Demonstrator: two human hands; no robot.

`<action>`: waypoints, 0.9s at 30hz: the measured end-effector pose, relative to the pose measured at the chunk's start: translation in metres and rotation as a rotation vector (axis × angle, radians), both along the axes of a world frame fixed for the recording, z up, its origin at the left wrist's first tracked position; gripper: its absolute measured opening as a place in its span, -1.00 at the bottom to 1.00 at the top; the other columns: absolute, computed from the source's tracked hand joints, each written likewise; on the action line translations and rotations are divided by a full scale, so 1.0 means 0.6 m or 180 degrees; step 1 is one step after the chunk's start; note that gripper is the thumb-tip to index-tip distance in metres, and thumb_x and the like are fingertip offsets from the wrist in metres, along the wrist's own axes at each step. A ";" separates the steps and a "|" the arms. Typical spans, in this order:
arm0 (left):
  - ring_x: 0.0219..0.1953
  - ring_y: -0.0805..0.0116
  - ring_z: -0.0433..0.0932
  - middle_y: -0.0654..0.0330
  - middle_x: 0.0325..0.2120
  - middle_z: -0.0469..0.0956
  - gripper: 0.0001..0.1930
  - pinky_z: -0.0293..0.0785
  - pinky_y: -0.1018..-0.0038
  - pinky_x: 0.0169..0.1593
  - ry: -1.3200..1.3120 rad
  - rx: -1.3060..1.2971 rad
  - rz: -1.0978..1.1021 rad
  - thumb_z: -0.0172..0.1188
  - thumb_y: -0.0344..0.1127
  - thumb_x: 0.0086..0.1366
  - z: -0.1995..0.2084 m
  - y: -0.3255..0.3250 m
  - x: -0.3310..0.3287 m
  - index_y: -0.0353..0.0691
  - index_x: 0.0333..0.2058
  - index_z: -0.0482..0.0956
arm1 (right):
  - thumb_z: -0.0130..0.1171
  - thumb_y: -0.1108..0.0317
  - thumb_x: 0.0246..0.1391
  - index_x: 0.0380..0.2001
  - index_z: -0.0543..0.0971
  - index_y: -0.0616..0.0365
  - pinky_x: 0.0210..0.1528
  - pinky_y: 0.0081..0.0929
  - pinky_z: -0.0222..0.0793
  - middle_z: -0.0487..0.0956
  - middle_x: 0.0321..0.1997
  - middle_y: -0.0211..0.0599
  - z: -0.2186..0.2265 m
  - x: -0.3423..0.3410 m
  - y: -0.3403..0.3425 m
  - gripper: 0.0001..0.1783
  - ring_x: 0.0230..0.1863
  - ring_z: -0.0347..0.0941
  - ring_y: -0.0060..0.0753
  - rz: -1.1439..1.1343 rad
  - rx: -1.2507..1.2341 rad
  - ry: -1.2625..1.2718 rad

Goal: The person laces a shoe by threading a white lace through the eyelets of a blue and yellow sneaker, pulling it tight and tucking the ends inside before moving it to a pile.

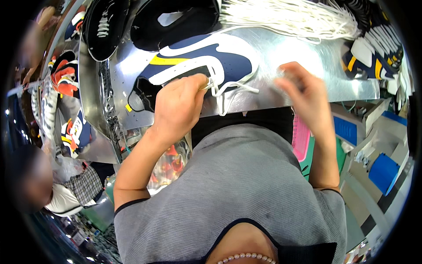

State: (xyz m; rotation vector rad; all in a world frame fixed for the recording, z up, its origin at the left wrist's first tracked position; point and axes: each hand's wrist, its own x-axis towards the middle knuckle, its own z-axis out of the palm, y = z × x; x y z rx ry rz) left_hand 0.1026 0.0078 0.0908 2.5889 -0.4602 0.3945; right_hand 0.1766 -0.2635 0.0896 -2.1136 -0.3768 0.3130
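Observation:
A flat shoe upper (237, 57) in navy, white and yellow lies on the metal table in front of me. A white shoelace (226, 94) is threaded near the end of its white eyelet strip, and its loose ends trail toward the table's near edge. My left hand (178, 103) is closed on the upper by the laced eyelets, thumb and forefinger pinched together. Its fingers hide part of the black tongue area. To the right of the upper, my right hand (305, 90) is raised over the table, apart from the upper. Its fingertips are smeared by motion.
A bundle of white laces (290, 17) lies along the far side. Black shoe parts (176, 22) are at the far left, and stacked uppers (373, 55) at the far right. A pink basket (301, 138) sits below the table edge. Other people are at the left.

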 end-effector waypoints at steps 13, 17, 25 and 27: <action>0.16 0.36 0.41 0.20 0.01 0.59 -0.41 0.18 0.44 0.29 0.4356 -0.2394 0.1059 0.35 0.12 0.22 0.021 0.064 0.064 -0.21 0.05 0.61 | 0.38 0.44 0.08 -0.07 0.34 0.15 -0.11 -0.66 0.37 0.49 -0.20 -0.36 -0.042 0.044 0.116 -0.55 -0.16 0.42 -0.62 -0.0053 0.1615 0.0516; -0.08 0.44 0.50 0.28 -0.25 0.62 -0.70 0.27 0.50 0.13 0.4322 -0.2534 0.0651 0.40 -0.12 0.19 0.011 0.055 0.083 -0.19 -0.21 0.71 | 0.35 0.47 0.10 -0.08 0.34 0.16 -0.13 -0.68 0.33 0.46 -0.22 -0.42 -0.050 0.047 0.119 -0.58 -0.21 0.37 -0.66 0.0016 0.1563 0.0406; -0.27 0.47 0.58 0.20 -0.31 0.67 -0.86 0.52 0.50 -0.10 0.2641 -0.2953 0.0995 0.33 -0.46 0.22 -0.038 0.072 0.078 -0.35 -0.24 0.66 | 0.29 0.44 0.17 -0.08 0.39 0.17 -0.31 -0.72 0.35 0.56 -0.28 -0.39 -0.041 0.051 0.108 -0.67 -0.33 0.45 -0.68 -0.0391 0.1527 0.1242; -0.23 0.45 0.59 0.21 -0.30 0.68 -0.86 0.52 0.48 -0.04 0.2398 -0.2348 0.0839 0.35 -0.44 0.21 -0.030 0.063 0.078 -0.34 -0.26 0.67 | 0.32 0.41 0.15 -0.08 0.39 0.16 -0.29 -0.69 0.35 0.55 -0.29 -0.39 -0.039 0.055 0.105 -0.64 -0.32 0.44 -0.66 -0.0425 0.1471 0.1348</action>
